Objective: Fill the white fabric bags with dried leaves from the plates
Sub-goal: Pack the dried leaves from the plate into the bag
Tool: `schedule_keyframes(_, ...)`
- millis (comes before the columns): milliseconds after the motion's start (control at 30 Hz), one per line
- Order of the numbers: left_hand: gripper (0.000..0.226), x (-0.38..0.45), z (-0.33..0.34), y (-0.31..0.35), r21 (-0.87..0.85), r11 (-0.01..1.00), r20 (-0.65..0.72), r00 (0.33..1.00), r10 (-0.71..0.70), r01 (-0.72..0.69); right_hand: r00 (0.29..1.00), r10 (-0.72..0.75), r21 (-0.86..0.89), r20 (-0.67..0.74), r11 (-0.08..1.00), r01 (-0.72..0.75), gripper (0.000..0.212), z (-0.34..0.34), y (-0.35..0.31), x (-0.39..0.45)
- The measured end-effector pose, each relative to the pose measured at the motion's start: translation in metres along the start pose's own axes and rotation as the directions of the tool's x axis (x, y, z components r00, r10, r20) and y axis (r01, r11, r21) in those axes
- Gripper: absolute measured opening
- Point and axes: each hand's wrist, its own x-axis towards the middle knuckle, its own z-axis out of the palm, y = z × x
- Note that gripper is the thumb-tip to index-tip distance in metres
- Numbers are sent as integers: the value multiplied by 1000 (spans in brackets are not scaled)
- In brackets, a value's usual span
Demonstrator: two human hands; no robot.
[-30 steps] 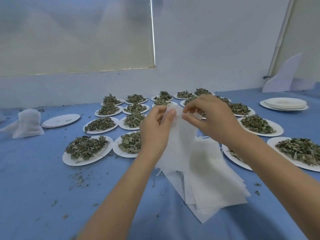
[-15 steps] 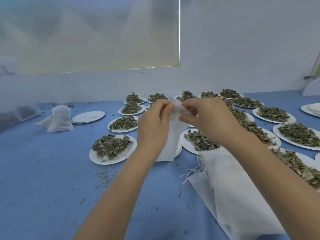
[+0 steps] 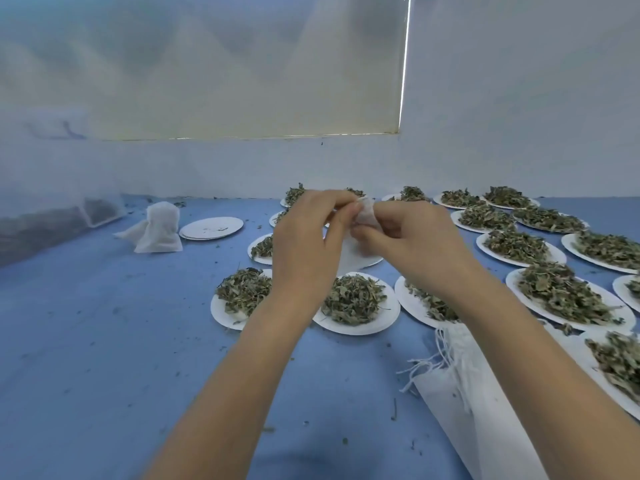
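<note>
Item: white fabric bag (image 3: pixel 363 233), mouth up, long axis hanging down, pinched at its rim by left hand (image 3: pixel 308 251) and right hand (image 3: pixel 412 247); nearest plate of dried leaves (image 3: pixel 356 303) lies directly below, at 6 o'clock, nearer the left hand.

A blue-covered table (image 3: pixel 104 341) meets a white wall (image 3: pixel 519 98) with a blind-covered window (image 3: pixel 225 71).

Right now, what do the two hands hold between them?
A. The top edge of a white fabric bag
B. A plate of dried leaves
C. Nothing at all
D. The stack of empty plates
A: the left hand and the right hand both pinch the top of one white fabric bag, raised above the plates of leaves.
</note>
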Motion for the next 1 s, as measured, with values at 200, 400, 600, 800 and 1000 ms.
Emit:
schedule_keyframes(200, 10, -2, -2, -8, 22, 999, -2, 1000, 28, -28, 961, 50, 15, 273, 998, -56, 60, 9, -5, 6)
schedule_keyframes(400, 12, -7, -4, -20, 4, 1000, 1, 1000, -19, 19, 953, 69, -52, 294, 997, -56, 47, 19, -2, 11)
schedule_keyframes(600, 12, -10, -2, -27, 4, 1000, 23, 999, -22, 22, 956, 73, -78, 283, 996, -53, 47, 27, -3, 9)
schedule_keyframes(800, 11, -10, -4, -33, 8, 999, 28, 999, -40, 40, 963, 93, -88, 254, 993, -73, 48, 33, -5, 10)
schedule_keyframes(1000, 10, -2, -3, -33, 32, 999, 69, 998, -7, 5, 953, 127, -35, 276, 992, -122, 45, 23, 0, 9)
